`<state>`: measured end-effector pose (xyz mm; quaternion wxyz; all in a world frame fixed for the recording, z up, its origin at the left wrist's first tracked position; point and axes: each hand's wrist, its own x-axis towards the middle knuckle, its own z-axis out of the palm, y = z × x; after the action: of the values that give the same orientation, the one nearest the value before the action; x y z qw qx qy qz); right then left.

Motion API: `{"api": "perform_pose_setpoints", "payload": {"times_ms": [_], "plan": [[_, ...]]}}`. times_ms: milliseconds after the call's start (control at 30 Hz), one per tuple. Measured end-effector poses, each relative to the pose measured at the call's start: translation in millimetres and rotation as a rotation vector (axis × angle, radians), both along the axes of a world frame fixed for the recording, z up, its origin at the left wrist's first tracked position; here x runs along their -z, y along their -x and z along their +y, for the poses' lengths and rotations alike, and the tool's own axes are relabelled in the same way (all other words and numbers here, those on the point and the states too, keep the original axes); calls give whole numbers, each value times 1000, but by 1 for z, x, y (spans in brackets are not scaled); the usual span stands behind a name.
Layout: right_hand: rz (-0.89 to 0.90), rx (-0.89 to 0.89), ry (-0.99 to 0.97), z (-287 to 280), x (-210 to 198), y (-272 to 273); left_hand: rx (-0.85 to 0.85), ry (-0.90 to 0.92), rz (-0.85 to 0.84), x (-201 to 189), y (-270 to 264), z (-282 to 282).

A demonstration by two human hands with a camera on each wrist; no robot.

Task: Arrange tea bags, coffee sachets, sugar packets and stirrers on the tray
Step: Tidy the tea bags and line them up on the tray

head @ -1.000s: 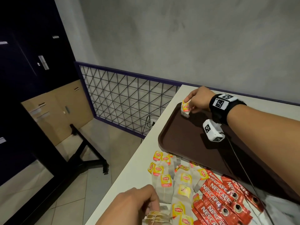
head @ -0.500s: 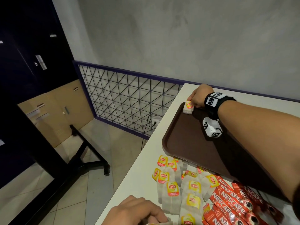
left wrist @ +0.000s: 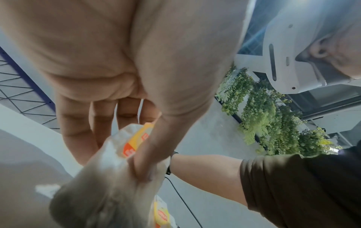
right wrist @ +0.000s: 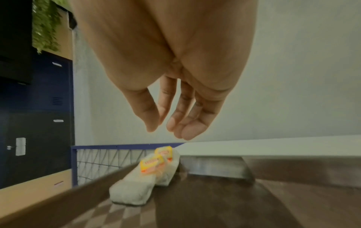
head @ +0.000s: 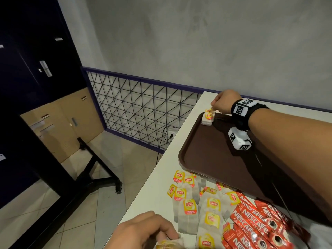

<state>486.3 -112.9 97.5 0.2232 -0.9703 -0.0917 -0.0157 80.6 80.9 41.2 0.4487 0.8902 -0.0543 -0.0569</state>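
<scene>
Overhead, from the head view, the right hand reaches to the far left corner of the brown tray, where two tea bags lie side by side against the rim. Its fingertips are just above the yellow tags; contact cannot be judged from this angle. Near the bottom edge, the left hand is curled over a bunch of tea bags at the near end of the white counter. More loose tea bags lie spread on the counter just before the tray, with red coffee sachets beside them to the right.

Seen from the left wrist, the thumb presses a tea bag with a yellow-and-orange tag against the fingers, so this grip is closed on the bags.

Seen from the right wrist, the fingers hang loosely extended and close together, holding nothing. The two tea bags lie below them on the tray, tucked into the corner, with a clear gap between fingertips and tags.
</scene>
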Motion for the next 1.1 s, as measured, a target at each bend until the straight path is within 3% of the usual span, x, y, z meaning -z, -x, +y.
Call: {"api": "perform_pose_setpoints", "payload": {"times_ms": [100,200,433,533,667,1100], "plan": [[53,-39,-121,-6,-24,21,-52,-37,-3,2,-1,-4],[108,-132,-232,-8,-56,64,-195,82,-14,-5,4,-11],[256,-506,-332,-27,-106,228,-278,351,-172,-19,11,-29],[298,-621,-328,-40,-104,290,-257,440,-210,-26,15,-39],[287,-621,-294,-60,-88,341,-200,531,-228,-37,22,-53],[270,-518,-438,-97,-38,373,-163,642,-211,-34,27,-86]]}}
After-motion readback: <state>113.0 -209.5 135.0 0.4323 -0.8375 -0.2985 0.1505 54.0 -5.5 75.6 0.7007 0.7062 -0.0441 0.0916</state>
